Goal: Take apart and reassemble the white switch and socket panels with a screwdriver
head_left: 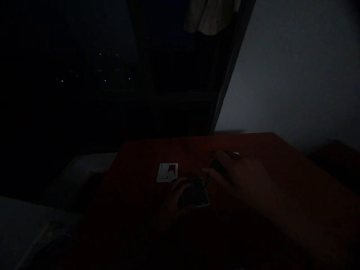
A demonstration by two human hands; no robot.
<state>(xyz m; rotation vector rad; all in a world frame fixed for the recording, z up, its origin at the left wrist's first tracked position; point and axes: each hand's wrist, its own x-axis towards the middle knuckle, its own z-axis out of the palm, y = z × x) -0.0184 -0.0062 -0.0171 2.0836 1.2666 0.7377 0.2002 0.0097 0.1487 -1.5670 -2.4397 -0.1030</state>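
The picture is very dark. My left hand grips the left side of a flat, dark, rectangular device with a pale edge, lying on the reddish table. Its fingers reach over the far left corner and along the near edge. In my right hand is a screwdriver with a thick dark handle. The thin shaft slants down to the left, and its tip is at the device's right side; contact is hard to make out. Beyond my left hand lies a flat pale frame with whitish pieces inside it.
The reddish-brown table meets a grey wall at the right. A small white thing shows behind my right hand. Past the far edge is a dark window with distant lights, and pale cloth hangs above.
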